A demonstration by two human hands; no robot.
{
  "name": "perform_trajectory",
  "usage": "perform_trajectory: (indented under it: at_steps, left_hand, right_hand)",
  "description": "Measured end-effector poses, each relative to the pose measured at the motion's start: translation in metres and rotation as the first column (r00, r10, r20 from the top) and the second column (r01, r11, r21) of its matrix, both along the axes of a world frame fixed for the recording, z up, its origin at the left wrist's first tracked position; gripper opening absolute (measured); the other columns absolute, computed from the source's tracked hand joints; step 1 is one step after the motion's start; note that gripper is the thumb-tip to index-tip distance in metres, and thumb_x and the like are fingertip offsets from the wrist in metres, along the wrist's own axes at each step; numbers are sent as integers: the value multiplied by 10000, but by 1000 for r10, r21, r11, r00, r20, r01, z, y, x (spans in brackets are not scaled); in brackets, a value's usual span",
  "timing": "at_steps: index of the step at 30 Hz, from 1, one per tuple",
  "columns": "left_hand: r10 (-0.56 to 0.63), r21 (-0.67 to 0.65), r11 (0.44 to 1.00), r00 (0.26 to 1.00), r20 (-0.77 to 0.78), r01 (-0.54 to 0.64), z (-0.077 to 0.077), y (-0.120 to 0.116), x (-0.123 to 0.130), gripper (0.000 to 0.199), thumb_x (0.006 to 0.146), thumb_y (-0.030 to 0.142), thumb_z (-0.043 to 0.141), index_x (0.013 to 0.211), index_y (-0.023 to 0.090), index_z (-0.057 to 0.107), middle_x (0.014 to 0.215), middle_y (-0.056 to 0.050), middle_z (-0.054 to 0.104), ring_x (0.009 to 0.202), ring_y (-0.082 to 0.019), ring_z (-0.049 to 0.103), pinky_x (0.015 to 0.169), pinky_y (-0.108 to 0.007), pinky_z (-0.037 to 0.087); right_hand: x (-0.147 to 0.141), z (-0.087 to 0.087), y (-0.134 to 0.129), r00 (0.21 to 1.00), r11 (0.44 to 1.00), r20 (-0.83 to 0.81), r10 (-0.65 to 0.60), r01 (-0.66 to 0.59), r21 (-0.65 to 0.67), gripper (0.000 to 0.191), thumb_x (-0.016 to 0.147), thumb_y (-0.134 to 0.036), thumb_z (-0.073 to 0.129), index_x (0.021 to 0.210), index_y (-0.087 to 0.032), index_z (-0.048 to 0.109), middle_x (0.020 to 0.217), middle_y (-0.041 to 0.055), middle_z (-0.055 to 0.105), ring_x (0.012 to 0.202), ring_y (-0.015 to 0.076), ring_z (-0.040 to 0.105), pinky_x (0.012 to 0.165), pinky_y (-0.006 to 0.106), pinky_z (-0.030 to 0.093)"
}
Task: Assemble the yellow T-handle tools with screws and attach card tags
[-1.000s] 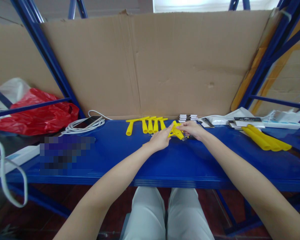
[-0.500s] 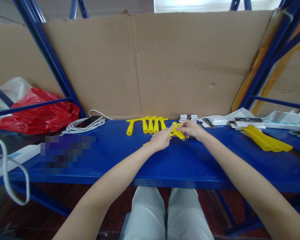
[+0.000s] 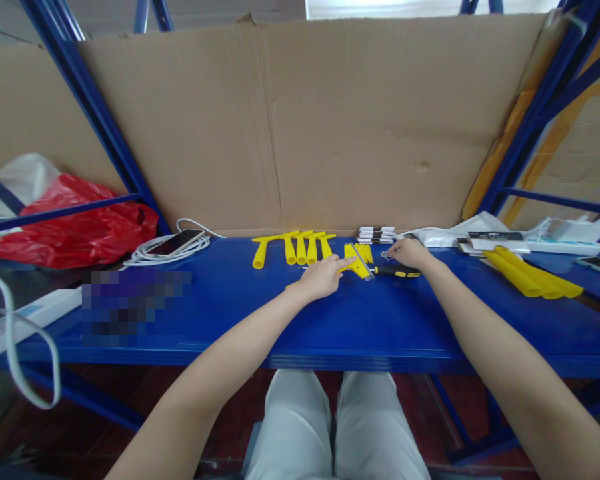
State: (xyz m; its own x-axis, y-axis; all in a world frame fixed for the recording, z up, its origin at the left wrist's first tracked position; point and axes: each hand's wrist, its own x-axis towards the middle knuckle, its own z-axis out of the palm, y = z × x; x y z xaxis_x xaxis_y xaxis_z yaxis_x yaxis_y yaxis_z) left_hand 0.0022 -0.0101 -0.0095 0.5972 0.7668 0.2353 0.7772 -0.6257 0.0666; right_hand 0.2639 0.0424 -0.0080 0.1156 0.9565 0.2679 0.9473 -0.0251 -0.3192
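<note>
My left hand (image 3: 323, 278) is closed around a yellow scraper (image 3: 359, 265), whose wide head with a metal blade points to the right. The scraper lies low over the blue table. My right hand (image 3: 409, 253) is further right, its fingers pinched together over a few small shiny metal pieces (image 3: 385, 255), too small to name surely. Whether one is between the fingertips is hidden. Between my hands and slightly nearer lies a screwdriver (image 3: 397, 271) with a black and yellow handle. More yellow scraper handles (image 3: 301, 249) stand in a row behind my left hand.
A stack of small white packs (image 3: 376, 235) stands at the back. Several yellow tubes (image 3: 530, 273) lie to the right, by a white power strip (image 3: 565, 248). On the left are a coiled white cable (image 3: 173, 248) and a red plastic bag (image 3: 80, 220). A cardboard sheet (image 3: 355, 127) closes the back.
My right hand has left the scraper head and moved right to the small metal pieces, uncovering the screwdriver. My left hand stays on the scraper.
</note>
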Motion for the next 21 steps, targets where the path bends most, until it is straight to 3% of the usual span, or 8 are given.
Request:
perform_trajectory:
  at_steps: [3,8,21]
  left_hand:
    - [3,0,1000,1000,-2,-3,0,1,0,514,925,207,447,1420,339,404,1213,-64,575,1066,-213,602,916,-336,473]
    - [-2,3,1000,1000,-7,2,-1,2,0,515,928,215,444,1424,343,394,1238,-67,567,1071,-218,603,914,-337,474]
    - [-17,-11,1000,1000,17,17,-1,1,-1,523,919,212,444,1429,322,396,1227,-66,575,1071,-226,602,910,-337,474]
  right_hand:
    - [-4,-1,-2,997,997,80,0,6,-76,129,744,-259,638,675,-229,743,886,73,719,954,261,630,842,357,465]
    - [-11,-1,-4,985,997,166,-46,55,-50,143,752,-253,635,661,-239,745,840,96,704,964,284,631,803,380,490]
    - [-18,4,-4,985,988,154,-83,102,-118,84,693,-183,671,644,-221,728,837,104,695,999,300,618,825,410,495]
